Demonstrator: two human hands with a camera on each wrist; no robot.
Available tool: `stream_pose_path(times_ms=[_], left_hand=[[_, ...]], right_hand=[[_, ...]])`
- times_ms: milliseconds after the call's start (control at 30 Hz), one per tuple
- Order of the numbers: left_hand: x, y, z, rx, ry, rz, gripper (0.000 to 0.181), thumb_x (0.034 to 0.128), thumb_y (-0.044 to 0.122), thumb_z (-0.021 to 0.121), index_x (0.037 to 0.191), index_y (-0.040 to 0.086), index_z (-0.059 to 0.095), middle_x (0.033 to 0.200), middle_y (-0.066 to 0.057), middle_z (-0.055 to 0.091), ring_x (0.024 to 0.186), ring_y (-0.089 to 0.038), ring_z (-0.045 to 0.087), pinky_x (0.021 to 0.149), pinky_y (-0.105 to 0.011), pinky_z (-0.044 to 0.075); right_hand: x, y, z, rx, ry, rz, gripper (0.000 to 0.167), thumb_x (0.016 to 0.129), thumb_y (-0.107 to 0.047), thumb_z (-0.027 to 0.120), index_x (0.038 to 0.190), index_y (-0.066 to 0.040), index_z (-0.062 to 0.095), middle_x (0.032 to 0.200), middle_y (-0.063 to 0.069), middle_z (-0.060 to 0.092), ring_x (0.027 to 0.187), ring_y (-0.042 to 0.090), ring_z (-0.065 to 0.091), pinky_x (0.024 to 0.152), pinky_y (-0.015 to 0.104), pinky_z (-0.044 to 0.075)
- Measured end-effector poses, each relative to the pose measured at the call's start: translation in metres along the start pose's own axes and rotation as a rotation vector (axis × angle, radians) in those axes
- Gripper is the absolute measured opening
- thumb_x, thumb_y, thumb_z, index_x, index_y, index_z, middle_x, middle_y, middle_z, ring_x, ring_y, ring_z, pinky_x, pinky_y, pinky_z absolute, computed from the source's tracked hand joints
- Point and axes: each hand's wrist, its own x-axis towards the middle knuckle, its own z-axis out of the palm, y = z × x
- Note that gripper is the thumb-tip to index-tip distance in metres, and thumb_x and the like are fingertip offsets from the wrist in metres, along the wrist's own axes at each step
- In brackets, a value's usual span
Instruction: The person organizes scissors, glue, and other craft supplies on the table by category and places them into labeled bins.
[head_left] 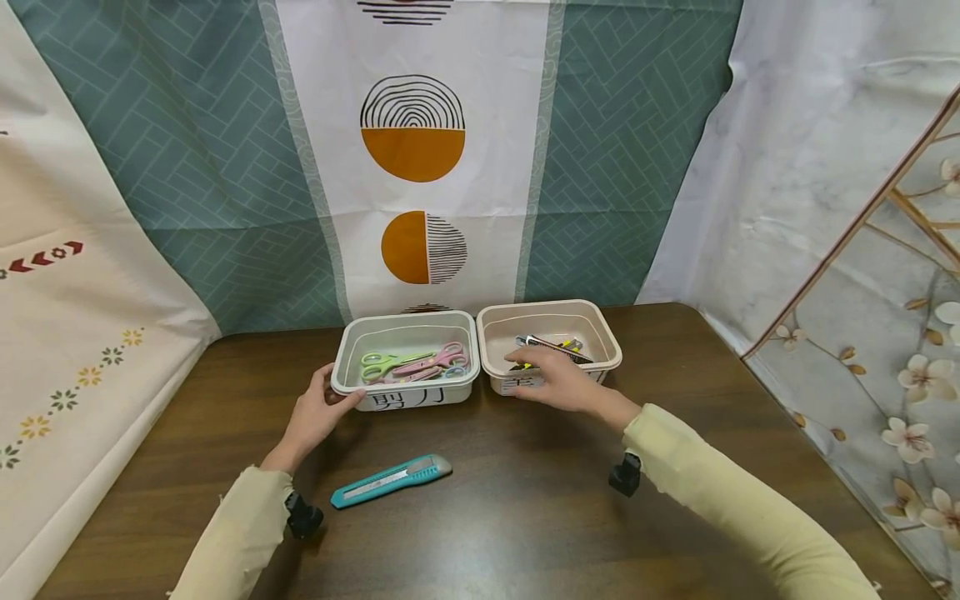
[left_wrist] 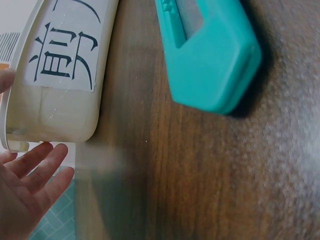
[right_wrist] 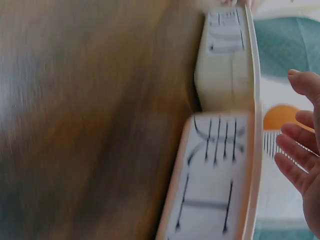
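My left hand (head_left: 313, 417) holds the front left corner of the pale green plastic box (head_left: 420, 322), thumb at the front rim and fingers beside the end wall. Green scissors (head_left: 378, 365) and pink scissors (head_left: 450, 356) lie inside this box. Over the front rim of the beige plastic box (head_left: 543, 310) hovers my right hand (head_left: 558, 379), fingers spread with nothing between them in the right wrist view. That box contains several slim black and yellow items (head_left: 573, 346), partly hidden by the hand. A teal utility knife (head_left: 392, 482) lies on the table, nearest to my left forearm.
Both boxes stand side by side at the back of the dark wooden table (head_left: 480, 533), with labels on their front walls. Behind them hangs a patterned cloth (head_left: 600, 167). A floral cloth (head_left: 900, 400) borders the right edge, a cream cloth (head_left: 90, 333) the left.
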Motion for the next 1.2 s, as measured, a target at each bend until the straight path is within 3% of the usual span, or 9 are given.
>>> stream_pose_path(times_ms=[100, 267, 400, 600, 767, 967, 1200], left_hand=[[0.000, 0.000, 0.001, 0.000, 0.001, 0.006, 0.077, 0.0847, 0.040, 0.061, 0.140, 0.003, 0.022, 0.120, -0.024, 0.053, 0.100, -0.031, 0.057, 0.078, -0.039, 0.045], [0.000, 0.001, 0.000, 0.003, -0.003, 0.010, 0.076, 0.0850, 0.040, 0.061, 0.139, 0.003, 0.022, 0.119, -0.024, 0.053, 0.100, -0.031, 0.057, 0.077, -0.038, 0.045], [0.000, 0.002, 0.000, 0.004, -0.006, 0.009, 0.076, 0.0852, 0.039, 0.061, 0.139, 0.003, 0.022, 0.119, -0.024, 0.053, 0.099, -0.031, 0.057, 0.077, -0.037, 0.045], [-0.001, 0.003, -0.001, 0.007, -0.003, 0.003, 0.076, 0.0854, 0.039, 0.061, 0.139, 0.002, 0.022, 0.120, -0.025, 0.053, 0.100, -0.031, 0.057, 0.079, -0.040, 0.044], [-0.001, 0.003, -0.002, 0.009, -0.005, -0.001, 0.077, 0.0852, 0.040, 0.060, 0.140, 0.002, 0.022, 0.120, -0.025, 0.053, 0.101, -0.031, 0.056, 0.079, -0.040, 0.044], [-0.001, 0.004, -0.002, 0.009, -0.006, -0.001, 0.078, 0.0852, 0.041, 0.060, 0.140, 0.002, 0.020, 0.123, -0.026, 0.051, 0.103, -0.032, 0.056, 0.082, -0.042, 0.044], [-0.001, 0.003, -0.001, 0.012, -0.005, -0.002, 0.077, 0.0851, 0.041, 0.060, 0.140, 0.003, 0.021, 0.121, -0.025, 0.052, 0.102, -0.032, 0.056, 0.081, -0.042, 0.044]], right_hand=[[0.003, -0.013, 0.012, 0.054, -0.062, 0.013, 0.049, 0.078, -0.026, 0.071, 0.118, -0.001, 0.057, 0.111, 0.009, 0.060, 0.102, 0.022, 0.056, 0.088, 0.034, 0.042], [0.011, -0.042, 0.035, 0.155, -0.236, 0.051, 0.056, 0.080, -0.031, 0.069, 0.125, -0.001, 0.051, 0.122, 0.007, 0.055, 0.109, 0.021, 0.052, 0.093, 0.032, 0.039], [0.019, -0.063, 0.050, 0.163, -0.349, 0.026, 0.059, 0.081, -0.034, 0.067, 0.127, -0.002, 0.049, 0.126, 0.006, 0.052, 0.114, 0.017, 0.048, 0.094, 0.029, 0.037], [0.029, -0.078, 0.072, 0.128, -0.444, 0.023, 0.062, 0.083, -0.040, 0.063, 0.130, -0.005, 0.047, 0.129, 0.006, 0.050, 0.117, 0.013, 0.045, 0.096, 0.024, 0.035], [0.034, -0.081, 0.091, 0.142, -0.492, 0.022, 0.062, 0.082, -0.039, 0.064, 0.130, -0.003, 0.046, 0.126, 0.007, 0.051, 0.113, 0.012, 0.048, 0.093, 0.021, 0.036], [0.041, -0.088, 0.105, 0.162, -0.474, -0.015, 0.061, 0.077, -0.035, 0.071, 0.125, -0.002, 0.051, 0.112, 0.009, 0.057, 0.099, 0.013, 0.054, 0.082, 0.015, 0.039], [0.045, -0.096, 0.114, 0.017, -0.497, -0.090, 0.060, 0.075, -0.039, 0.072, 0.123, -0.006, 0.055, 0.110, 0.003, 0.057, 0.094, 0.008, 0.050, 0.076, 0.012, 0.036]])
